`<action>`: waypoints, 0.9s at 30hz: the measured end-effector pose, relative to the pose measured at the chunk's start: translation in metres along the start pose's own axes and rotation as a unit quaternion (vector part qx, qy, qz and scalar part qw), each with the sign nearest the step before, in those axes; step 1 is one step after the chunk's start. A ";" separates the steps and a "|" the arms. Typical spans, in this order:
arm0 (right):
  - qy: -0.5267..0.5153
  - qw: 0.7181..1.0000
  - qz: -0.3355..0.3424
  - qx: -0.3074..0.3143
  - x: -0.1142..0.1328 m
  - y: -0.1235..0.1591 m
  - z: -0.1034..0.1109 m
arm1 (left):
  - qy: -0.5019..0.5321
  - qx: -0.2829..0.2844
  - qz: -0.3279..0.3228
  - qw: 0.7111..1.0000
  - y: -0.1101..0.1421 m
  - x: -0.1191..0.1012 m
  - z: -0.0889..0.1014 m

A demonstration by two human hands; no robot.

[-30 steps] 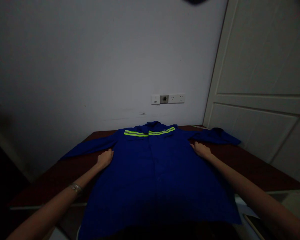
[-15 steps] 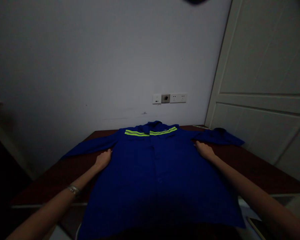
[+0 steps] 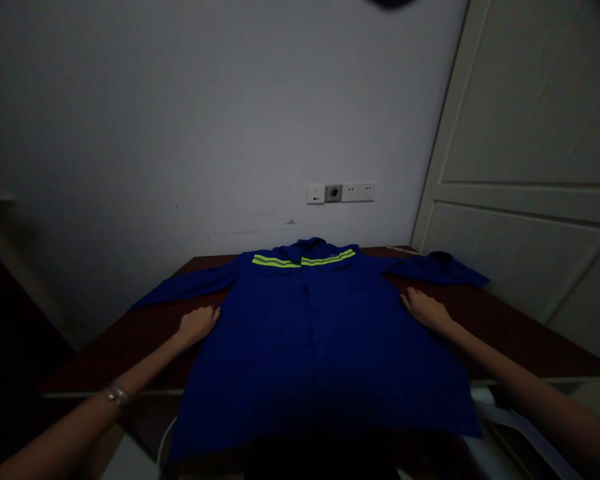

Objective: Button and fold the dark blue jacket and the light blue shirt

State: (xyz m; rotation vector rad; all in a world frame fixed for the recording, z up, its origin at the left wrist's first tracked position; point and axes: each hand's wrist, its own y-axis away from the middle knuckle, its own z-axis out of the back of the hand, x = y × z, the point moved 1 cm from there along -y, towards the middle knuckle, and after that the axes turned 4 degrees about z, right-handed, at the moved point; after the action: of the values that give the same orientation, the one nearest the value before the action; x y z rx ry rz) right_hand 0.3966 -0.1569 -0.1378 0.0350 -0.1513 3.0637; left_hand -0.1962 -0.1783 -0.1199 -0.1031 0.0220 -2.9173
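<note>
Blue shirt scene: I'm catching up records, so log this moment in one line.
blue shirt: spread front-up on table | left hand: at shirt's left edge, grip unclear | right hand: at shirt's right edge, grip unclear

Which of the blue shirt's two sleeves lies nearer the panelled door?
The right-side sleeve, beyond the right hand, extending toward the panelled door; the left-side sleeve, beyond the left hand, stretches away from it.
</note>
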 end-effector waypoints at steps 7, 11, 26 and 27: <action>0.041 0.999 0.028 -0.003 0.001 0.051 0.005 | -0.006 0.037 0.001 0.999 0.038 -0.002 0.003; 0.045 0.998 0.045 0.016 -0.007 0.053 -0.001 | -0.010 0.030 -0.035 0.999 0.050 -0.004 0.000; 0.042 0.997 0.057 0.003 -0.024 0.059 0.006 | -0.069 -0.020 -0.058 0.996 0.064 0.001 0.006; 0.054 0.997 0.058 -0.006 -0.019 0.059 0.011 | -0.075 -0.035 -0.058 0.995 0.066 -0.004 0.011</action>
State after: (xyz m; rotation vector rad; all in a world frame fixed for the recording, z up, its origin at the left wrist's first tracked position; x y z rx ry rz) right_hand 0.4109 -0.2179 -0.1332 -0.1458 -0.1710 3.1707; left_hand -0.1770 -0.2420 -0.1108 -0.3465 0.0964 -3.0157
